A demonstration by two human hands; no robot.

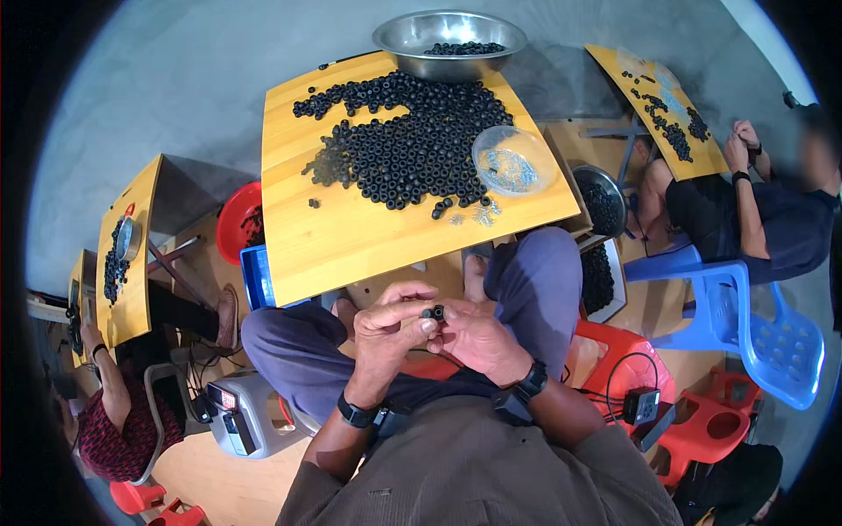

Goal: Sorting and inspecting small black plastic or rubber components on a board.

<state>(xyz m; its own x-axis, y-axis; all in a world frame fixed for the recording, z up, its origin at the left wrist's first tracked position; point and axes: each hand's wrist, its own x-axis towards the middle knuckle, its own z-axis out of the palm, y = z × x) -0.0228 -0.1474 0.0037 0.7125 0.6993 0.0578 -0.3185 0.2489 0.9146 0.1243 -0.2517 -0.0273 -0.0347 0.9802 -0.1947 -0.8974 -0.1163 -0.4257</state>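
Note:
My left hand (392,331) and my right hand (481,340) meet in front of my lap, below the near edge of the table. Small black cylindrical parts (438,311) show between the fingertips, one with a hole at its end. Both hands are closed in a pinch around them. On the yellow wooden table (351,250) lies a broad pile of black ring-shaped parts (412,149). A clear plastic bowl (545,167) at the right holds small shiny metal pieces (509,169), and a few more lie beside it.
A steel basin (399,48) with black parts stands at the table's far edge. A red basin (235,230), blue crate (256,276) and white box (611,294) sit around the table. Co-workers (789,210) sit right and left. Red stools (710,430) and a blue chair (781,351) stand at right.

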